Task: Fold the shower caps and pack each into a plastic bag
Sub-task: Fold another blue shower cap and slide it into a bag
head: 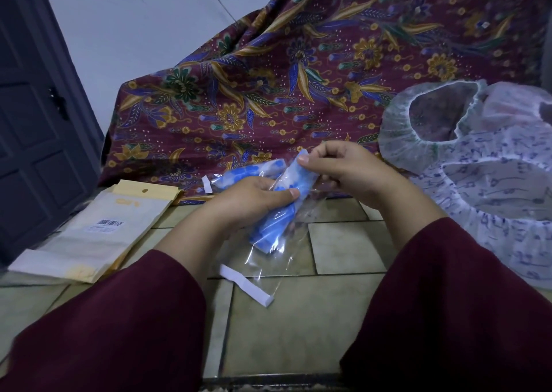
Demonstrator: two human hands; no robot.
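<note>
Pinching folded cap [285, 212] | both hands | bag [268, 260] mouth over tiles [343, 248]

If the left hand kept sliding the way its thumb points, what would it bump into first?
Probably the right hand. The left hand points right across the folded blue shower cap it pinches inside the clear plastic bag, and the right hand grips that cap's upper end. Depth is hard to judge.

Dim, cool bluish indoor light, soft shadows and no hard glare, wide-angle bending at the frame edges, sleeves [119, 326] at the bottom soft, centre fairly sharp
</note>
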